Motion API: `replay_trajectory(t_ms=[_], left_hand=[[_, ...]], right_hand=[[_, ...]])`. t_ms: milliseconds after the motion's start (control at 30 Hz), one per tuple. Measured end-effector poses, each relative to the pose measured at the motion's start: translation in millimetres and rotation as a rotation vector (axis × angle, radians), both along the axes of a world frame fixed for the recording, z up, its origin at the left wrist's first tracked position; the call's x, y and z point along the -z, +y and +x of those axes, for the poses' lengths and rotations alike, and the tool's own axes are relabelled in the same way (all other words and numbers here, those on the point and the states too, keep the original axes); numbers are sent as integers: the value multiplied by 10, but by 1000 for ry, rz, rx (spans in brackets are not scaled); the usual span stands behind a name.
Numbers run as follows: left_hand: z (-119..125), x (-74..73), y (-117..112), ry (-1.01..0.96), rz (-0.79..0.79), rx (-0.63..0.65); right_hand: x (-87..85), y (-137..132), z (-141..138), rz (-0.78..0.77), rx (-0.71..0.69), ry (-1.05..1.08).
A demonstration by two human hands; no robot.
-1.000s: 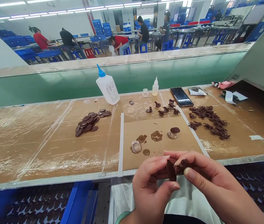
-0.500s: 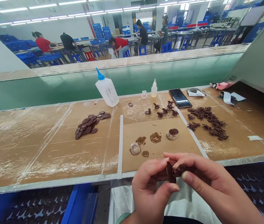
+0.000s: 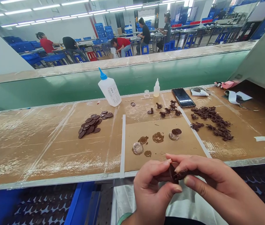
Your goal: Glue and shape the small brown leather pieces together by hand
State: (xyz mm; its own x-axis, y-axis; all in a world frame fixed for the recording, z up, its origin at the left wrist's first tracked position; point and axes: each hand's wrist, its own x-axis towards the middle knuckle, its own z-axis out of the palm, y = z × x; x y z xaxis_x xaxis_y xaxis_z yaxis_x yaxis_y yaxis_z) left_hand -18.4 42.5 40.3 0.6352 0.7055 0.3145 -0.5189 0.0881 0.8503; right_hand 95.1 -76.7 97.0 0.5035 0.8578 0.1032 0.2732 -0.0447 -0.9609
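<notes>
My left hand pinches a dark brown oval disc on edge between thumb and fingertips. My right hand grips a small dark brown moulded figure whose end meets the disc's face; fingers hide much of it. Beyond my hands, another brown disc lies on top of a clear round holder. A second clear round holder stands to its left among brown wet-looking patches. Several figures joined to discs stand farther back.
A pile of discs lies left, a heap of figures right. Along the back are a blue-capped bottle, a small dropper bottle and a phone. Blue trays sit below the table edge. Other people work in the distance.
The figure in my right hand has tilted lower against the disc. Both hands stay close together, and the whole view has shifted slightly.
</notes>
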Motion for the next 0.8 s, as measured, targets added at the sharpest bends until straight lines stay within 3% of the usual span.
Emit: replay_trajectory(t_ms=[333, 533, 800], left_hand=[[-11, 7, 3, 6, 26, -30], [-16, 35, 18, 6, 107, -80], [16, -30, 7, -3, -55, -26]], right_hand=[[18, -37, 48, -10, -16, -120], [-68, 31, 53, 5, -63, -170], [-112, 81, 57, -4, -117, -192]])
